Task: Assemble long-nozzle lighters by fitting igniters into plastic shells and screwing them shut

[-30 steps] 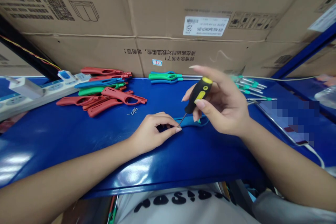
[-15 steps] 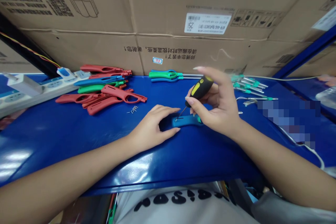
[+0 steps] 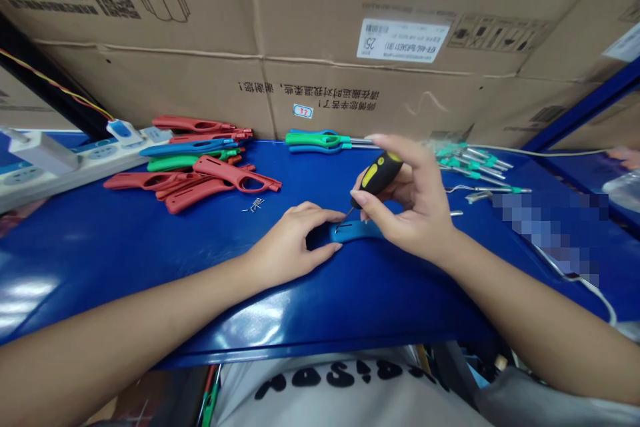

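A blue gas lighter [image 3: 357, 232] with a dark slot lies on the table, its right part hidden behind my right hand. Thumb and index finger of my left hand [image 3: 287, 240] grip its left end from both sides. My right hand [image 3: 417, 203] is closed around the black and yellow handle of a screwdriver [image 3: 381, 173]. The screwdriver leans, its thin shaft running down to the lighter's left end, where a small shiny screw [image 3: 337, 230] shows. Several loose screws [image 3: 257, 204] lie on the table beyond my left hand.
Several red lighter bodies [image 3: 220, 173], with blue and green ones, are piled at the left beside a white power strip [image 3: 95, 160]. Green and blue lighters [image 3: 315, 140] lie along the cardboard [image 3: 200, 83]. Metal tubes with green ends [image 3: 475, 163] and a white cable [image 3: 603, 300] are at the right.
The screwdriver and my right hand have lowered slightly over the lighter, and the right fingers have shifted on the handle. My left hand stays at the lighter's end. The view has tilted a little.
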The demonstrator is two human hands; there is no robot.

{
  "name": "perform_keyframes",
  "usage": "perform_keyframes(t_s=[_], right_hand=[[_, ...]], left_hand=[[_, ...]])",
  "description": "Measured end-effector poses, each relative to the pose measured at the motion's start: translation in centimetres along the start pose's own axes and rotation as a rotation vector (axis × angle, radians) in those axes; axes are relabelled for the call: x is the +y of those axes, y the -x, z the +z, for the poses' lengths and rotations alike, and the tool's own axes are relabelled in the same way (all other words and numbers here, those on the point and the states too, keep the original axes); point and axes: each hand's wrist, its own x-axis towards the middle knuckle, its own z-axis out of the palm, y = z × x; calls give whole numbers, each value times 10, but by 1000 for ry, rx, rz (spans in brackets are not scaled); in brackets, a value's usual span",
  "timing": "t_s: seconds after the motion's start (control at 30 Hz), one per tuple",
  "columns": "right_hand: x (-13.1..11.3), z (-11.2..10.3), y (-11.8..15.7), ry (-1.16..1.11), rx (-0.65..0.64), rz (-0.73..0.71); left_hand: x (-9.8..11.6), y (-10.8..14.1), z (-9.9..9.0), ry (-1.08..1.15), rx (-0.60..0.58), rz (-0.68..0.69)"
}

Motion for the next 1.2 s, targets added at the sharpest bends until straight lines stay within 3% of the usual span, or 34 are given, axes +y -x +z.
perform_keyframes(t_s=[0.43,0.67,0.77,0.87,1.03,1.13,1.2], right_hand=[[0,1,3,44,-20,-37],[-10,-8,-4,-45,-187,56],[-10,-9,-5,-22,-182,64],[-7,-8,-5,62,-138,19],[-2,-8,-5,319,-83,-220],[-8,-11,-13,384,-166,-270],[-16,-14,-21,341,-260,-185]], left_hand=[[0,0,1,6,-8,-8],[0,-1,-1,55,-16,20],[0,-1,-1,73,-19,43],[-1,0,-1,73,-12,53],[-2,0,2,65,-2,63],[-2,-1,2,67,7,62],[-1,-1,1,75,-9,47]])
